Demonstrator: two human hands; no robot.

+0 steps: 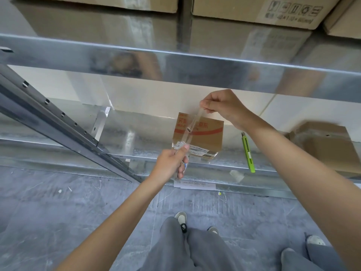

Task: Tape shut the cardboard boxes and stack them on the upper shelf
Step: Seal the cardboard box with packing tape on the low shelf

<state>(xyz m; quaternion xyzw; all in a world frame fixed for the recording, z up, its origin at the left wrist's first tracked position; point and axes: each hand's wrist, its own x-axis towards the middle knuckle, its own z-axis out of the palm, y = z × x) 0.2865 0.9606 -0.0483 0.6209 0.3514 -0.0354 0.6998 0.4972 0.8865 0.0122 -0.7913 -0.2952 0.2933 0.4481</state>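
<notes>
A small cardboard box point(203, 137) with red print sits on the lower metal shelf point(136, 141). A strip of clear tape point(192, 126) stretches taut above it between my hands. My right hand point(224, 108) pinches the strip's upper end, just under the upper shelf's front rail point(175, 65). My left hand point(172, 163) grips the strip's lower, crumpled end in front of the box's near edge. Large cardboard boxes point(254, 10) stand on the upper shelf.
A green utility knife point(247, 153) lies on the lower shelf right of the box. Another brown box point(328, 145) sits at the far right. A slanted metal upright point(58, 118) crosses on the left. A paper label point(195, 185) lies on the grey floor near my feet.
</notes>
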